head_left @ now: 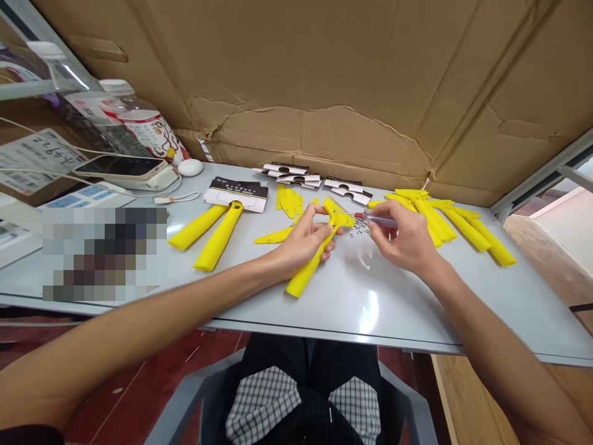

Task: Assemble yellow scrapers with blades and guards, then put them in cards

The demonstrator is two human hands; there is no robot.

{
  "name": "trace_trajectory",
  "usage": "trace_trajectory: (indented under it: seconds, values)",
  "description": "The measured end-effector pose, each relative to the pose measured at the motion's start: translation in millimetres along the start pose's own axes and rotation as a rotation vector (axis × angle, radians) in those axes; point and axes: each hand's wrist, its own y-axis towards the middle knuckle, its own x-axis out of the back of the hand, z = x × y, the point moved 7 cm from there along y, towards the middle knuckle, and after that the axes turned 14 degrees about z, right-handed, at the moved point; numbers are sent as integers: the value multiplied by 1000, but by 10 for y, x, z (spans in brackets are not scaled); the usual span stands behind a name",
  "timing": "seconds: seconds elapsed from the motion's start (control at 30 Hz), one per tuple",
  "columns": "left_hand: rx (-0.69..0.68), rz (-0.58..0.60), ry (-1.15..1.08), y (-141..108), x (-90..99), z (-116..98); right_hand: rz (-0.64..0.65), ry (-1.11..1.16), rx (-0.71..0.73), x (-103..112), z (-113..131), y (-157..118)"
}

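My left hand (pixel 303 244) is closed around a yellow plastic scraper handle (pixel 309 267), whose wide head points away from me. In my right hand (pixel 402 238) is a screwdriver (pixel 380 219) with a clear, red-tipped grip. Its thin shaft reaches left to the handle's head; whether the tip sits in a screw is too small to tell. Small loose screws (pixel 359 227) lie on the table between my hands. Flat yellow plates (pixel 289 201) rest behind my left hand, and another yellow piece (pixel 273 237) lies beside it.
More yellow handles (pixel 467 228) are piled at the right. Two yellow handles with a black-and-white card (pixel 236 194) lie at the left. Several folded cards (pixel 291 175) sit at the back against a cardboard wall (pixel 301 74). A phone (pixel 123 167) and bottles (pixel 143 127) stand far left.
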Motion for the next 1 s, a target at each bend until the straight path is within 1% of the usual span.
trace_trajectory:
  seconds: [0.3, 0.4, 0.57, 0.63, 0.8, 1.0]
  values:
    - [-4, 9, -19, -1, -7, 5, -28, -52, 10, 18, -5, 7]
    - [-6, 12, -15, -4, -14, 2, -34, -80, -13, 22, -22, 7]
    - [-6, 20, 0, -9, -21, -6, 30, -80, -103, 4, -47, 14]
    - [-3, 20, 5, -12, -22, -11, 46, -59, -110, 0, -33, 13]
    - [4, 10, 17, -10, -17, -6, 5, -22, -23, 15, 29, 11]
    - [-10, 9, 1, 9, 2, 3, -58, -69, 43, 39, 34, 10]
